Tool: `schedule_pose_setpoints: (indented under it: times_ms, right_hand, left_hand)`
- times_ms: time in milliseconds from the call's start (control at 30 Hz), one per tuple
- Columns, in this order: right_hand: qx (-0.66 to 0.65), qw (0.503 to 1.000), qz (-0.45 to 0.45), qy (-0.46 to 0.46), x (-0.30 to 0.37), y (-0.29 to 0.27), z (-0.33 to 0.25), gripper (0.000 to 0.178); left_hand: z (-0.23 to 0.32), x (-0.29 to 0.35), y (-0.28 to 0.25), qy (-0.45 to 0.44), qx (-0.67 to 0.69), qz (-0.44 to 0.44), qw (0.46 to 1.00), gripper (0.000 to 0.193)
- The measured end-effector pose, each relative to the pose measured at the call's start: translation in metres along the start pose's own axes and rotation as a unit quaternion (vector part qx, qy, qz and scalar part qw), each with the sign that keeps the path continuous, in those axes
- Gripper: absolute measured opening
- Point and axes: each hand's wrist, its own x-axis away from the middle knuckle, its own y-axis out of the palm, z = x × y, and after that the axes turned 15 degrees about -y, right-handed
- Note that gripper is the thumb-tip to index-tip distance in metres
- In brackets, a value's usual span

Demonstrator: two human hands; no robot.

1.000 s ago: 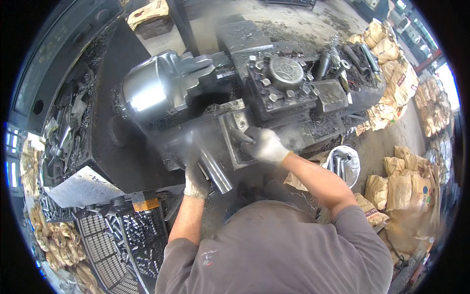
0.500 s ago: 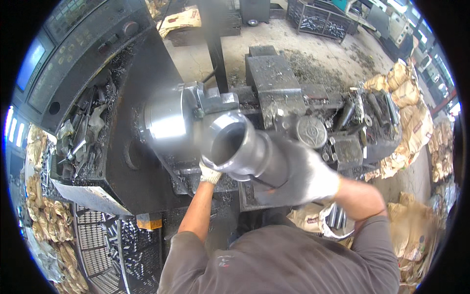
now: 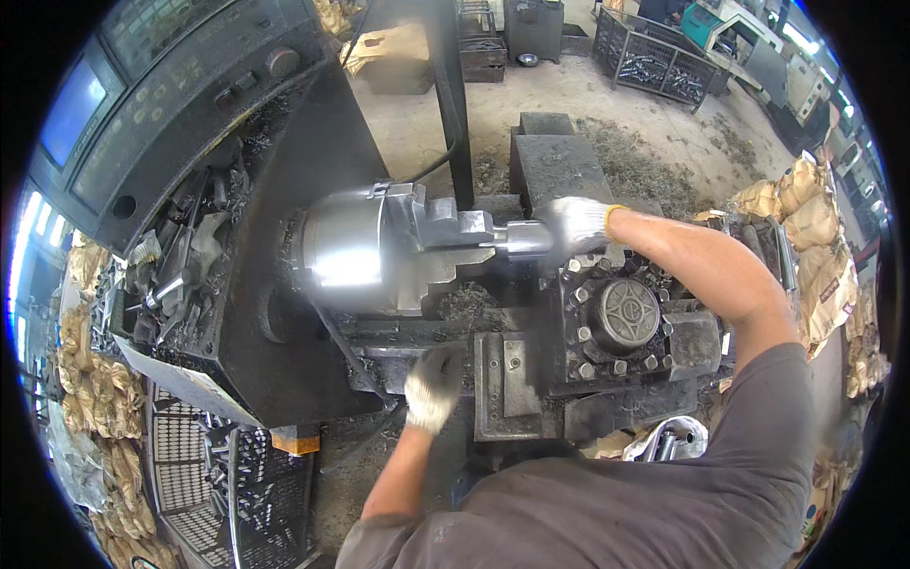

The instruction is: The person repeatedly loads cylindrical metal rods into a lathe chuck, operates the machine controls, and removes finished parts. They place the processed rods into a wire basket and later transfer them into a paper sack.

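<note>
My right hand, in a white work glove, grips the right end of a shiny metal cylinder. The cylinder's left end meets the stepped jaws of a lathe chuck; how deep it sits between them is hidden. Low in front of the lathe bed is my gloved left hand, beside the carriage's flat slide. Its fingers look dark and blurred, so I cannot make out whether they hold anything. Just right of the chuck stands a square tool post with a round embossed cap and several bolts.
The control panel rises at the left above a tray of metal scraps. A crate of small metal parts stands at lower left. A white bag with metal tubes is close to my right side. Brown sacks stack at right.
The hollow metal part that my right hand held close to the camera is gone from there. My right hand has moved up and away to the chuck. The left hand has come down and slightly right.
</note>
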Motion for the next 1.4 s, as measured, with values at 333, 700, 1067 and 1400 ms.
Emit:
schedule_pose_setpoints:
  times_ms: [333,700,1067,1400]
  right_hand:
    - [-0.059,0.996,0.048,-0.037,-0.042,0.005,-0.034,0.069]
    - [-0.068,0.997,0.031,0.017,-0.058,0.013,-0.029,0.05]
    - [-0.178,0.98,-0.042,0.083,-0.059,-0.005,-0.04,0.037]
    - [-0.121,0.958,0.258,-0.005,0.057,-0.007,-0.048,0.051]
  left_hand:
    - [-0.096,0.108,-0.061,-0.411,0.408,0.145,0.802,0.015]
    - [-0.162,0.126,-0.207,-0.45,0.62,0.287,0.575,0.041]
    - [-0.256,0.16,-0.232,-0.427,0.406,0.231,0.775,0.02]
    - [-0.086,0.124,-0.237,-0.241,-0.145,0.451,0.847,0.055]
